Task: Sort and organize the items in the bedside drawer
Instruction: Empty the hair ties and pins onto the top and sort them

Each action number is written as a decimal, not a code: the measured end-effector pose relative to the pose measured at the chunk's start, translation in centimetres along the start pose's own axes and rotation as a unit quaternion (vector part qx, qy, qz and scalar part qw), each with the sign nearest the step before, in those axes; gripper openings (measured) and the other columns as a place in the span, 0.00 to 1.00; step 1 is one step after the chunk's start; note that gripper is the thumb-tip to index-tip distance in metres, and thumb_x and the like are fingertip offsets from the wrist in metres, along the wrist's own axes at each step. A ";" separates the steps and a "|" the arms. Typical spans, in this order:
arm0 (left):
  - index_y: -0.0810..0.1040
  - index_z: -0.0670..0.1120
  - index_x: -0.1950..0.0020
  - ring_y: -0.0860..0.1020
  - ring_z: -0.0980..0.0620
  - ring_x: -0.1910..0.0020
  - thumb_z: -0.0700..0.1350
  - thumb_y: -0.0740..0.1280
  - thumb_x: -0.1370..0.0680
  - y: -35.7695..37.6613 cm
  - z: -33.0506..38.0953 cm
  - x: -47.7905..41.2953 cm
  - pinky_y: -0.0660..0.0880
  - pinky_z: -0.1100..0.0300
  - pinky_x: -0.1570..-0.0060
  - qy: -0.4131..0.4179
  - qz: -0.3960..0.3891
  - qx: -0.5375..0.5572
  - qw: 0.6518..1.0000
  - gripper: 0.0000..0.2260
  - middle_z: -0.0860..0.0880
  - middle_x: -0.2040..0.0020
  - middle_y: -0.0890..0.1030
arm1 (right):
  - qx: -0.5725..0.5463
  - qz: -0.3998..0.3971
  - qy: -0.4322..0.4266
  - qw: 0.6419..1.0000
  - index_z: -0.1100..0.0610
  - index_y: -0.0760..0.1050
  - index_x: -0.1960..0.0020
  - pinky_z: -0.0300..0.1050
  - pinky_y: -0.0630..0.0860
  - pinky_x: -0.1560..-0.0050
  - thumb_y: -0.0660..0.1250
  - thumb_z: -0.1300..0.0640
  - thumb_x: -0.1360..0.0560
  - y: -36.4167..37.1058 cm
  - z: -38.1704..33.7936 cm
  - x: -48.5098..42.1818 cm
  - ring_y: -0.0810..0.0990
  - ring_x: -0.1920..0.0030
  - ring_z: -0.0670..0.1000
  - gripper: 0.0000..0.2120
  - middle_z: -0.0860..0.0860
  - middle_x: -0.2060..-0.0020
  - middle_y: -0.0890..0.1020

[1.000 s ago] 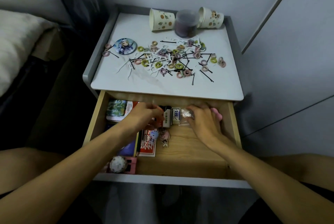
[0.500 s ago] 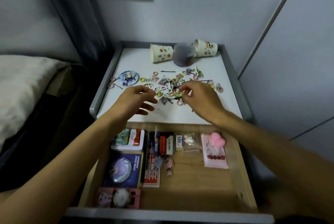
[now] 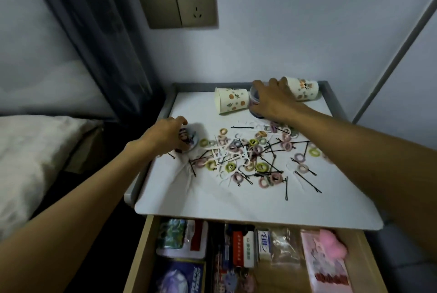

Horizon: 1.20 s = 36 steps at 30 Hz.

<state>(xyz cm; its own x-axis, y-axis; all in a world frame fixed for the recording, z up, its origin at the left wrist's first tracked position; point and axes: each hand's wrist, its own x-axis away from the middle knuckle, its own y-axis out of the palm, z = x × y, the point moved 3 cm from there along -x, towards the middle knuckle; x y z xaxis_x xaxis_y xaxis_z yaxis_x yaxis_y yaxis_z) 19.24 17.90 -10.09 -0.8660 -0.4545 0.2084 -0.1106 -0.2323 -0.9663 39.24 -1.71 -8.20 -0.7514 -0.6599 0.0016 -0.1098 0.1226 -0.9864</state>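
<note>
Left of the pile of hair ties and pins (image 3: pixel 255 158), the left hand (image 3: pixel 163 138) is gripping the round badge (image 3: pixel 190 142). Behind the pile, the right hand (image 3: pixel 272 101) is seemingly clamping round the clear jar (image 3: pixel 253 103), with the floral cup (image 3: pixel 233 101) and the cartoon cup (image 3: pixel 303 89) crowding it. Below the pile, the drawer (image 3: pixel 139 252) is standing open

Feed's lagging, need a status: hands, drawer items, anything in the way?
Left hand grips round badge. Right hand grips plastic jar between tipped paper cups. Hair ties and bobby pins litter the tabletop; drawer open.
</note>
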 end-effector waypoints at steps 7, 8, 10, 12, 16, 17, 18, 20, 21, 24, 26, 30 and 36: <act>0.70 0.48 0.30 0.75 0.43 0.41 0.52 0.80 0.33 -0.4 0.1 -1.7 0.75 0.50 0.42 -0.004 -0.004 -0.001 1.000 0.35 0.43 0.36 0.74 | 0.010 0.097 0.001 0.995 0.55 0.63 0.29 0.53 0.72 0.50 0.73 0.48 0.30 -1.4 0.2 1.3 0.68 0.38 0.61 0.34 0.60 0.38 0.69; 0.71 0.47 0.31 0.75 0.43 0.41 0.52 0.80 0.34 -0.5 0.2 -1.6 0.75 0.50 0.42 -0.004 0.008 0.003 1.000 0.35 0.43 0.36 0.73 | 0.012 0.127 0.003 0.992 0.56 0.62 0.29 0.53 0.72 0.49 0.74 0.48 0.31 -1.8 0.2 1.9 0.68 0.38 0.61 0.36 0.61 0.37 0.70; 0.74 0.45 0.33 0.75 0.42 0.42 0.50 0.80 0.33 -0.8 0.6 -1.4 0.75 0.51 0.44 -0.006 0.033 0.016 0.999 0.31 0.41 0.37 0.74 | 0.002 0.177 0.000 0.984 0.56 0.61 0.28 0.52 0.72 0.48 0.75 0.48 0.31 -2.2 0.1 3.4 0.67 0.38 0.61 0.38 0.60 0.36 0.69; 0.79 0.41 0.39 0.78 0.43 0.47 0.49 0.79 0.31 -1.4 0.8 -0.8 0.75 0.54 0.50 -0.019 0.065 0.051 0.996 0.24 0.40 0.42 0.79 | -0.022 0.210 -0.023 0.977 0.55 0.61 0.27 0.53 0.74 0.45 0.76 0.47 0.32 -2.6 -0.4 5.4 0.67 0.37 0.60 0.40 0.59 0.35 0.69; 0.81 0.39 0.54 0.75 0.50 0.62 0.46 0.76 0.27 -2.7 1.0 0.9 0.67 0.61 0.64 -0.046 0.122 0.158 0.979 0.11 0.42 0.58 0.81 | -0.155 0.204 -0.070 0.964 0.52 0.61 0.28 0.47 0.75 0.43 0.79 0.43 0.35 -3.4 -2.7 10.3 0.71 0.38 0.56 0.43 0.55 0.34 0.67; 0.80 0.40 0.57 0.74 0.52 0.65 0.46 0.76 0.27 -3.1 1.0 1.5 0.66 0.62 0.67 -0.051 0.131 0.199 0.970 0.10 0.43 0.62 0.79 | -0.189 0.195 -0.077 0.959 0.51 0.62 0.28 0.46 0.76 0.42 0.79 0.43 0.36 -3.4 -3.5 11.6 0.72 0.39 0.55 0.44 0.54 0.34 0.67; 0.78 0.40 0.59 0.73 0.54 0.68 0.45 0.76 0.27 -3.5 0.9 2.6 0.67 0.62 0.69 -0.053 0.139 0.249 0.957 0.11 0.45 0.65 0.77 | -0.222 0.183 -0.084 0.954 0.50 0.62 0.29 0.45 0.77 0.42 0.80 0.43 0.37 -3.6 -4.6 13.1 0.73 0.39 0.53 0.44 0.52 0.33 0.66; 0.78 0.38 0.58 0.74 0.53 0.68 0.44 0.76 0.27 -4.2 1.0 4.4 0.70 0.62 0.66 -0.047 0.145 0.363 0.919 0.11 0.46 0.67 0.76 | -0.286 0.145 -0.089 0.943 0.49 0.60 0.27 0.39 0.74 0.42 0.81 0.45 0.38 -3.6 -6.0 15.6 0.71 0.39 0.50 0.46 0.50 0.32 0.64; 0.78 0.37 0.57 0.76 0.51 0.67 0.44 0.76 0.27 -4.6 0.9 6.0 0.72 0.59 0.63 -0.042 0.140 0.427 0.892 0.11 0.45 0.67 0.78 | -0.315 0.125 -0.090 0.937 0.49 0.59 0.26 0.32 0.70 0.43 0.81 0.46 0.38 -3.5 -6.9 17.0 0.69 0.38 0.47 0.47 0.49 0.32 0.63; 0.77 0.39 0.57 0.78 0.47 0.64 0.40 0.70 0.23 -4.2 1.4 11.1 0.73 0.55 0.56 -0.029 0.083 0.612 0.786 0.06 0.43 0.65 0.80 | -0.383 0.082 -0.074 0.917 0.46 0.58 0.25 0.19 0.61 0.52 0.82 0.49 0.38 -2.6 -7.9 20.6 0.65 0.40 0.40 0.49 0.46 0.34 0.66; 0.78 0.42 0.58 0.76 0.49 0.63 0.40 0.68 0.22 -2.8 1.8 15.1 0.71 0.58 0.59 -0.051 0.041 0.672 0.738 0.05 0.45 0.64 0.79 | -0.414 0.055 -0.066 0.906 0.45 0.59 0.26 0.20 0.62 0.51 0.82 0.50 0.38 -1.7 -8.7 22.9 0.66 0.39 0.40 0.48 0.44 0.34 0.66; 0.80 0.41 0.52 0.79 0.48 0.58 0.43 0.67 0.22 1.4 1.8 21.5 0.76 0.54 0.51 -0.129 -0.052 0.726 0.674 0.05 0.44 0.57 0.82 | -0.449 0.003 -0.048 0.892 0.45 0.61 0.29 0.30 0.68 0.47 0.82 0.48 0.38 0.8 -10.5 27.1 0.71 0.38 0.45 0.44 0.44 0.36 0.68; 0.73 0.38 0.30 0.76 0.36 0.37 0.47 0.62 0.19 4.9 1.0 25.2 0.73 0.35 0.39 -0.114 -0.227 0.806 0.535 0.20 0.37 0.35 0.77 | -0.388 -0.043 -0.055 0.919 0.47 0.57 0.26 0.37 0.66 0.40 0.82 0.46 0.39 3.6 -13.9 30.3 0.68 0.37 0.42 0.49 0.45 0.32 0.68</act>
<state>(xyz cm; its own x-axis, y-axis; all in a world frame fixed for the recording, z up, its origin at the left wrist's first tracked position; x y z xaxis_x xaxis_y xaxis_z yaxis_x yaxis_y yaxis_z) -2.64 4.47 -9.47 -0.8261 -0.0873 0.5567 0.4389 -0.7192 0.5386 7.03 -10.97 -9.39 -0.6529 -0.7573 0.0146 -0.6286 0.5310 -0.5682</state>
